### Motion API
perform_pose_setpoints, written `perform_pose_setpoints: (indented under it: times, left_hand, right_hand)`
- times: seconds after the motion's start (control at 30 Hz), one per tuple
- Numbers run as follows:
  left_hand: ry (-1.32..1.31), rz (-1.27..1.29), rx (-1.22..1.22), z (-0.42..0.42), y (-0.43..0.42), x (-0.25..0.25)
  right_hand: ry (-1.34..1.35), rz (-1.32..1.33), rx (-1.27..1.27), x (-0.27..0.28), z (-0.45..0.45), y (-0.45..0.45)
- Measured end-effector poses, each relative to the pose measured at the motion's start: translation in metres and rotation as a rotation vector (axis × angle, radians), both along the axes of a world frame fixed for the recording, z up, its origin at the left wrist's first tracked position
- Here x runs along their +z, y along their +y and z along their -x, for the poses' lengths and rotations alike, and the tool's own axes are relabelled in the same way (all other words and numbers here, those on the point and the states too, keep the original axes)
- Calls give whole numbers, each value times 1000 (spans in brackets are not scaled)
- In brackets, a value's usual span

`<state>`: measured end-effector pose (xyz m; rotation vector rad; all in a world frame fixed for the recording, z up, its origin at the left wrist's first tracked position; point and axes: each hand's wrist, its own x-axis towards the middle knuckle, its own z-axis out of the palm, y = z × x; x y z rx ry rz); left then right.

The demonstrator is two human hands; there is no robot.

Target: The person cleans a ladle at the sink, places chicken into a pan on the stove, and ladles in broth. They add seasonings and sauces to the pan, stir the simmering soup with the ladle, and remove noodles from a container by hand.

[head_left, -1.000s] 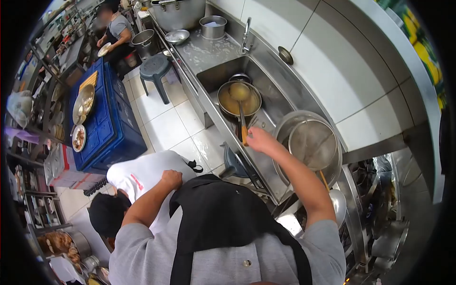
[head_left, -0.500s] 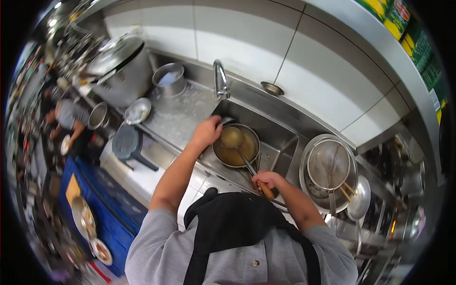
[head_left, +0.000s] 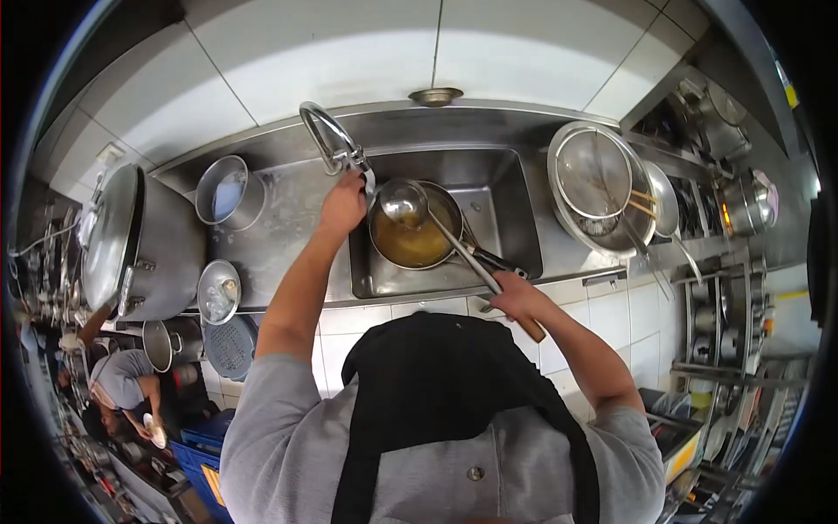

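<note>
My right hand is closed around the wooden handle of a long ladle. The ladle's round metal bowl hangs over the far left part of a pan, which sits in the sink. Cloudy yellow-brown liquid covers the pan's bottom, and its dark handle points toward the near right rim of the sink. At the base of the chrome faucet, my left hand has its fingers curled on the fixture; the fingertips are partly hidden.
A steel pot and a small bowl stand left, beside a large lidded stockpot. On the right, a strainer rests over a wide basin. Another person holds a plate at lower left.
My left hand has moved from the pan's edge to the faucet. The ladle's bowl has shifted toward the pan's far edge. The whole view has turned and swung right.
</note>
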<state>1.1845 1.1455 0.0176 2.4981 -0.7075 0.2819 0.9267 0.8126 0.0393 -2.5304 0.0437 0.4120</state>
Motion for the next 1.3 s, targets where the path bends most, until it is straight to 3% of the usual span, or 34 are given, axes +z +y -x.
perform_pose_setpoints:
  times: [0.07, 0.1, 0.2, 0.27, 0.3, 0.4, 0.47, 0.53, 0.57, 0.6, 0.67, 0.73, 0.83, 0.9, 0.97, 1.0, 1.07, 1.13, 1.2, 1.23, 1.27, 1.3]
  left_hand:
    - [61, 119, 20, 22, 1, -35]
    - [117, 235, 50, 35, 2, -49]
    - [426, 414, 304, 70, -23, -68]
    - [518, 388, 346, 86, -34, -76]
    - [551, 401, 322, 88, -35, -74]
    - [-51, 418, 233, 66, 5, -2]
    - [-393, 253, 283, 23, 78, 39]
    - [-529, 41, 443, -38, 167, 43]
    - [-483, -47, 573, -60, 208, 40]
    - [-72, -213, 663, -88, 251, 37]
    - [285, -461, 494, -126, 302, 17]
    - [372, -491, 557, -111, 281, 36]
    - [396, -422, 692, -128, 282, 23]
    - [396, -425, 692, -121, 275, 23]
    - [-33, -184, 654, -91, 255, 53]
    - [-32, -186, 645, -71, 240, 74]
    - [-202, 85, 518, -31, 206, 107]
    - [-84, 446, 265, -11, 190, 68]
    - [341, 451, 200, 40, 112, 60]
    - [420, 364, 147, 64, 66, 55]
    - [617, 574, 48, 76, 19, 37]
    - [459, 643, -78, 67, -17, -22]
  right_hand:
    - [723, -754, -389, 31, -11, 26]
    - [742, -999, -534, 34, -8, 34]
    - [778, -1171, -653, 34, -4, 46]
    - [792, -1124, -649, 42, 4, 48]
    - [780, -968, -526, 41, 7, 43]
    - [591, -454, -201, 71, 5, 51]
    - [367, -221, -70, 52, 26, 47]
    - [170, -43, -13, 30, 49, 37]
    - [52, 56, -10, 24, 55, 34]
    - [49, 54, -34, 22, 56, 32]
    - [105, 97, -94, 24, 69, 32]
    - [136, 105, -199, 47, 65, 37]
    - [167, 78, -214, 57, 63, 34]
    - [66, -124, -234, 72, 58, 35]
    - [210, -230, -323, 82, 48, 37]
    - [355, -341, -402, 86, 44, 39]
    - [421, -410, -425, 92, 39, 35]
    - [546, -591, -422, 92, 37, 25]
    - [563, -665, -451, 95, 41, 22]
    - [584, -711, -458, 96, 42, 20]
    - [599, -757, -464, 98, 41, 19]
    - [601, -756, -469, 99, 42, 18]
